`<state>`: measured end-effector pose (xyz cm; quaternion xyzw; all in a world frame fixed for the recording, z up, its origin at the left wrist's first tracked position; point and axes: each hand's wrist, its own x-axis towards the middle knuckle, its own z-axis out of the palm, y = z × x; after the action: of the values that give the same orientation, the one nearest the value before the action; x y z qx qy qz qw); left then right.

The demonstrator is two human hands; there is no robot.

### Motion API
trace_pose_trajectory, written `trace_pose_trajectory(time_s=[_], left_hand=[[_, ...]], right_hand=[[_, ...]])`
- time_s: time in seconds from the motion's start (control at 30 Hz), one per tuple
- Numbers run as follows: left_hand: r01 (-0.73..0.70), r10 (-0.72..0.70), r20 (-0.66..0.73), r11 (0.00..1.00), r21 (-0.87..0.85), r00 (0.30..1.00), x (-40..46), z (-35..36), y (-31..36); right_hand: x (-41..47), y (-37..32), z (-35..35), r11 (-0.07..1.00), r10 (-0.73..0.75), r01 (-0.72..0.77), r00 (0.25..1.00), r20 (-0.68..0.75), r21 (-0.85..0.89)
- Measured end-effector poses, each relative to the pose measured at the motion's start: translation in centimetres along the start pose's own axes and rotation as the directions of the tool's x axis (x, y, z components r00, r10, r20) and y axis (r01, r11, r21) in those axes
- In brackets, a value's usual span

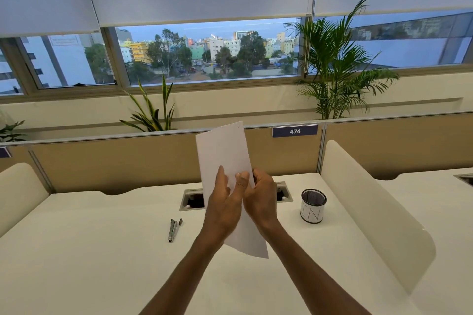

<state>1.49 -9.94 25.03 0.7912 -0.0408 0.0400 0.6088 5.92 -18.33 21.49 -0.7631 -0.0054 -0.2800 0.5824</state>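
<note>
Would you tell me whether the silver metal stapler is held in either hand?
No, the silver metal stapler lies on the cream desk, while left hand and right hand grip a white paper sheet.

White numerals 474 stand on a dark blue rectangular plate (294,131) on the tan desk partition (153,161). Black handwritten letters IN stand on the white band of a black mesh cup (312,206). A faint mark on the white paper sheet (222,151) is unreadable.

On my feed I see the left forearm (184,276) and right forearm (307,268) bare to the frame edge. Left grip (222,202) and right grip (261,199) bare too, nails short.
</note>
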Motion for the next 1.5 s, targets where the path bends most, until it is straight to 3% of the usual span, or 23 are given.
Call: trace_pose_trajectory(time_s=[0.23,0.43,0.53,0.73,0.87,0.93,1.1,1.5], left_hand=[[0.003,0.0,0.012,0.965,-0.26,1.0,0.9,-1.3,-0.5],[0.019,-0.045,-0.098,0.968,-0.25,0.994,1.6,-2.8,-0.9],[0.029,-0.048,-0.092,0.979,-0.202,0.995,1.8,-3.6,-1.0],[-0.012,0.002,-0.049,0.978,-0.207,0.999,1.8,-5.0,-0.8],[0.003,-0.002,0.004,0.963,-0.269,1.0,1.8,-6.0,-1.0],[0.02,-0.013,0.027,0.955,-0.295,1.0,1.7,-6.5,-1.2],[0.045,-0.039,0.023,0.946,-0.322,0.999,1.8,-6.8,-1.7],[0.048,-0.054,-0.008,0.937,-0.346,0.998,1.4,-6.6,-2.4]], right_hand=[[-1.8,-1.1,0.8,0.992,-0.123,0.12,0.985,0.117,0.027],[-2.5,-0.7,1.1,0.961,-0.242,0.268,0.936,0.256,-0.071],[-2.0,-0.5,0.1,0.973,-0.207,0.225,0.952,0.225,-0.056],[1.4,1.5,-3.0,1.0,0.002,-0.002,1.0,0.011,-0.005],[2.5,1.5,-5.3,0.92,0.261,-0.283,0.959,0.114,0.273],[2.8,1.8,-6.2,0.859,0.297,-0.346,0.937,0.182,0.377],[3.0,2.8,-7.3,0.792,0.247,-0.365,0.924,0.291,0.489],[2.1,2.2,-7.2,0.825,0.218,-0.299,0.951,0.217,0.48]])
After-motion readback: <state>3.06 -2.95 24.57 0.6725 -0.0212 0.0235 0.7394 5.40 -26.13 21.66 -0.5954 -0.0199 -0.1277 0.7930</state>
